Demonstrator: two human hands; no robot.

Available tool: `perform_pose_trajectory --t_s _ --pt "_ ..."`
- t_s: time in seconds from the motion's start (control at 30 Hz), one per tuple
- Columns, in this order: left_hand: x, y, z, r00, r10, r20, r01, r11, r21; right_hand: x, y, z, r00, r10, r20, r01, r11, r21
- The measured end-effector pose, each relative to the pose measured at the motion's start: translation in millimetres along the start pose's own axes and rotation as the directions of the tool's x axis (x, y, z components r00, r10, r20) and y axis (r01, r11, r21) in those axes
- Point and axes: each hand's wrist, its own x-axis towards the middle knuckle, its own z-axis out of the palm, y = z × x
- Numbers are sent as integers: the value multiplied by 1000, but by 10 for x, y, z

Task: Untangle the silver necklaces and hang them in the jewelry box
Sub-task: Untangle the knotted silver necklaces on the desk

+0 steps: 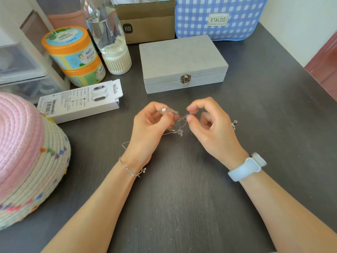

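the tangle of silver necklaces is too fine to tell how many chains it holds or where they cross; parts of it run behind the left hand and the right hand, so only loose ends show at the left wrist and past the right hand. the jewelry box is shut, its inside hidden. the straw hat is cut off by the left edge, the gingham bag, cardboard box and bottle by the top edge. the print on the orange-lidded jars and white carton is too small to read.
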Motion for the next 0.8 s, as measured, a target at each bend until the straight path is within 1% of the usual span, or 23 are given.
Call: perform_pose_trajectory --t_s 0.07,0.13,0.33,0.4,0.53,0.67,0.8 --pt "-14 8 14 998 20 57 -24 998 56 5 15 4 998 -64 4 65 998 -27" --pt "-27 17 26 995 27 92 -37 994 102 10 40 12 996 -89 22 90 994 -60" --pt "-28 29 24 997 23 72 -33 990 137 -2 68 26 994 -71 79 78 993 -85" --pt "-21 24 21 998 14 55 -21 992 124 2 77 16 995 -68 75 75 993 -93" --pt "-2 24 3 1000 -3 9 2 999 53 14 81 -12 997 -62 54 65 996 -57" --pt "-11 27 10 998 4 56 -6 1000 28 1 79 10 995 -79 54 84 993 -79" --pt "-18 30 14 995 24 92 -28 999 45 7 75 12 992 -120 27 123 982 -145"
